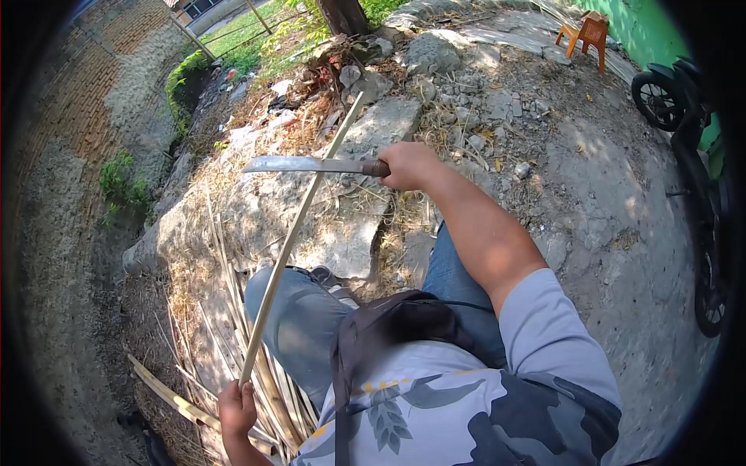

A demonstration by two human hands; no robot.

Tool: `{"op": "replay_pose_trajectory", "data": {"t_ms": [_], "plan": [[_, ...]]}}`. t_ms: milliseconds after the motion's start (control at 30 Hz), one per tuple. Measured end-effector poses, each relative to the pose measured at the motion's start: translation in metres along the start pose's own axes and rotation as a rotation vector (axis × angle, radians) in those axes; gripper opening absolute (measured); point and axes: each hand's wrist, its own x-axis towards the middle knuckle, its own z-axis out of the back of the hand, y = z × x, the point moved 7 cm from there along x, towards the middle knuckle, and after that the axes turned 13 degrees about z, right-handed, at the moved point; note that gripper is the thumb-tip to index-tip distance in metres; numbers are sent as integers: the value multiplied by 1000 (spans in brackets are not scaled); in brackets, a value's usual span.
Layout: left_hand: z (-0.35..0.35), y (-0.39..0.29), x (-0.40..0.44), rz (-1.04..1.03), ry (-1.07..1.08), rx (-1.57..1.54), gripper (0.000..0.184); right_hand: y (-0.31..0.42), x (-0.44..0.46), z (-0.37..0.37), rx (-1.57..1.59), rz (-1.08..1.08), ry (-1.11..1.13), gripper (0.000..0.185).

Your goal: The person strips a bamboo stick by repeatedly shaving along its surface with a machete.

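Note:
My right hand [409,166] is wrapped round the dark handle of a large knife [291,164], whose blade points left. The blade crosses a long pale strip of split bamboo [291,237] near its upper part; whether they touch I cannot tell. Down at the lower left, my left hand [237,408] grips the strip's lower end, fingers closed. The strip slants up and to the right, past my bent knee. More split strips [268,380] lie in a loose pile beside my leg, next to the left hand.
A brick wall [101,101] runs along the left. Broken concrete slabs [381,128] and rubble lie ahead, before a tree trunk [342,15]. An orange plastic chair [593,35] stands at the upper right, and a black motorcycle [688,140] by the green wall [641,27].

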Motion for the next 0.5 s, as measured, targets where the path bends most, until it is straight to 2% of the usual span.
{"op": "replay_pose_trajectory", "data": {"t_ms": [67, 200, 300, 400, 500], "plan": [[-3, -5, -7, 21, 0, -9, 31, 20, 3, -8, -46, 19, 55, 26], [-18, 0, -8, 40, -6, -48, 30, 74, 8, -47, -35, 323, 108, 23], [-23, 10, -4, 50, -10, -73, 30, 109, 0, -51, -56, 444, 156, 21], [-16, 32, -10, 43, -56, -31, 30, 75, 7, -44, -88, 405, 115, 22], [-7, 42, -22, 14, -102, 12, 32, -16, 16, -29, 78, -1, -18, 21]]}}
